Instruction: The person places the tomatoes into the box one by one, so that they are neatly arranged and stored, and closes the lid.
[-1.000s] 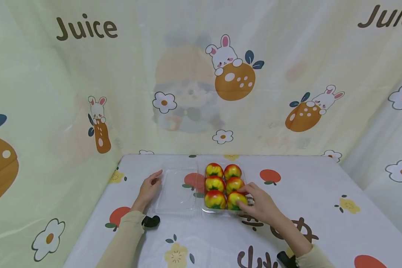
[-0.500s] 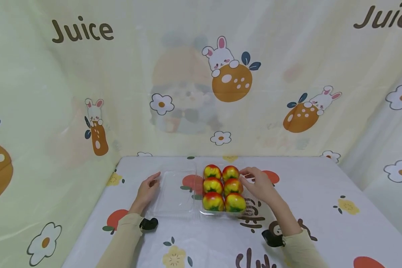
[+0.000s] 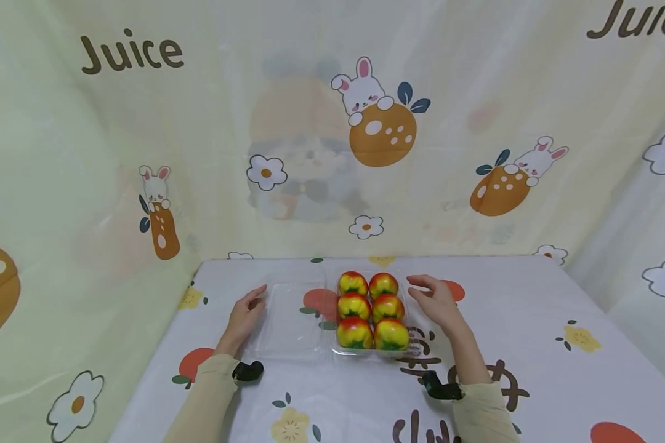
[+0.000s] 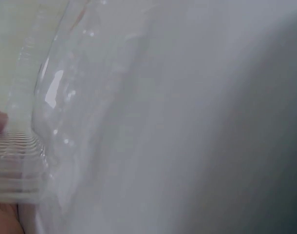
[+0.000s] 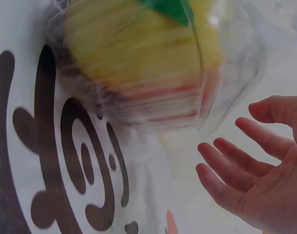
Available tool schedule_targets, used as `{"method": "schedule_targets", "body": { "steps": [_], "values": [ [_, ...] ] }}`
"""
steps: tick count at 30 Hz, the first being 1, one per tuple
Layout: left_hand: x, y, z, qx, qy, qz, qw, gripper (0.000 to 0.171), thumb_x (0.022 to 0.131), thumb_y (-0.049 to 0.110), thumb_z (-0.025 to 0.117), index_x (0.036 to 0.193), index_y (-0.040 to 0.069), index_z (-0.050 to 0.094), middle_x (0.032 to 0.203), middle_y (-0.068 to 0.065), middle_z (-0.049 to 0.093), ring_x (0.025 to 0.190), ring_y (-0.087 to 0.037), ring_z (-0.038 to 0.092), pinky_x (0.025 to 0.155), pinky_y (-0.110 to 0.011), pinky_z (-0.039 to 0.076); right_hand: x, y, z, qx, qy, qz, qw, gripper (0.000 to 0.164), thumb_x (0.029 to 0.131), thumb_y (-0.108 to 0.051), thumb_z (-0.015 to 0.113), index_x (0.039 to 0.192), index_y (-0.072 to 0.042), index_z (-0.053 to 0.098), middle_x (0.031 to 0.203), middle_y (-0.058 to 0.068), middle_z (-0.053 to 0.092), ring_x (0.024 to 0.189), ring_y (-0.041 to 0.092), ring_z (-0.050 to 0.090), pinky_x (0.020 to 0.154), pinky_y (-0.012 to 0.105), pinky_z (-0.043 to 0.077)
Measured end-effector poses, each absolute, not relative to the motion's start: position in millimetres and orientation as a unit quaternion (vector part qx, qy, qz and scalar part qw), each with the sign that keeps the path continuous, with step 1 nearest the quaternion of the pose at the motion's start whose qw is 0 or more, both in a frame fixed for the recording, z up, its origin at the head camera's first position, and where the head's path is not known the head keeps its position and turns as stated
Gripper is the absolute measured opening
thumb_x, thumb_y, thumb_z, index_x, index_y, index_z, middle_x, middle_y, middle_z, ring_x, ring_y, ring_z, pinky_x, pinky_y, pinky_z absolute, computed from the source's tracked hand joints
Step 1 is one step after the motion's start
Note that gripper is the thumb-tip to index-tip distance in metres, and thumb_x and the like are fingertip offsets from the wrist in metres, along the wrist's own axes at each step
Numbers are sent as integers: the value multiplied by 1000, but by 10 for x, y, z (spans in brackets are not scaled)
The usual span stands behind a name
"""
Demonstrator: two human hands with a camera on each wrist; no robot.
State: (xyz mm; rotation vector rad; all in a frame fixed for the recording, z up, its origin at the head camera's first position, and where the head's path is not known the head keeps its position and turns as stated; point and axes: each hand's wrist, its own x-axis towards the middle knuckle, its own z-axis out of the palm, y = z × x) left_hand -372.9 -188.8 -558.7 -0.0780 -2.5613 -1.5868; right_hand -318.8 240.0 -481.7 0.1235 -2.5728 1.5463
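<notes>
The right grip (image 3: 438,303) has come off the fruits (image 3: 391,334), its fingers apart.
1 second ago it was on them; now all 6 sit unheld in the clear box (image 3: 371,352) just left of it. The left grip (image 3: 244,318) touches the lid (image 3: 290,317) to its right; whether clamped cannot be told. Beneath both lies a cloth-covered desk (image 3: 338,400); beyond them hangs a bunny-print curtain (image 3: 227,123).

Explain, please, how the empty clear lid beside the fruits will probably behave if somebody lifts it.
The clear lid should feel light, since it looks like a thin, hollow shell. It may flex, though the ribs seen in the left wrist view could stiffen its edge. Its shiny surface might be slippery.
</notes>
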Motion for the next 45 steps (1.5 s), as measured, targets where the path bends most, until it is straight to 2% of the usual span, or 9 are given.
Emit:
{"method": "schedule_targets", "body": {
  "steps": [7,18,24,29,32,36,45],
  "values": [
    [-3734,-1897,-5534,-24,-843,-534,62,43,98,8,54,141,5,54,141,-16,53,118,-31,51,101,-47,39,-3214,2420,-4821,42,-856,509,78,35,97,-11,57,129,3,60,130,26,59,117,39,55,89,35,49],
    [-3715,-1945,-5311,-18,-837,-545,-37,49,101,16,49,149,9,43,155,-12,38,132,-33,43,107,-52,35,-3213,2451,-4783,65,-855,513,45,35,100,-13,54,129,7,57,127,29,59,105,35,64,85,32,52],
    [-3724,-1971,-5116,-52,-839,-542,-19,49,101,10,50,147,-1,42,153,-20,38,122,-38,53,97,-48,45,-3242,2470,-4719,73,-861,502,30,35,99,-12,54,129,7,57,126,29,60,104,36,65,85,35,52],
    [-3684,-1962,-5024,-56,-845,-531,-15,49,99,9,51,146,-1,43,153,-21,37,125,-40,51,102,-50,41,-3205,2449,-4761,72,-877,474,35,32,97,-6,57,124,10,58,123,29,61,103,36,64,91,46,51],
    [-3676,-1964,-4998,-58,-849,-525,-14,49,99,9,52,146,0,43,153,-21,37,127,-42,50,105,-53,38,-3178,2438,-4804,77,-882,462,42,31,94,-1,59,123,11,59,123,30,60,103,40,63,89,49,51],
    [-3672,-1960,-4956,-55,-858,-511,-16,50,98,9,52,147,0,43,153,-21,38,128,-43,49,105,-53,38,-3158,2428,-4843,70,-879,470,29,35,91,3,61,125,11,57,128,32,56,101,41,65,84,45,54],
    [-3667,-1941,-4839,-66,-864,-498,-11,56,98,11,54,150,0,36,153,-22,36,126,-44,49,104,-52,39,-3164,2429,-4911,48,-862,504,27,41,88,5,63,128,11,55,131,33,53,96,41,67,70,28,54]
  ]
}}
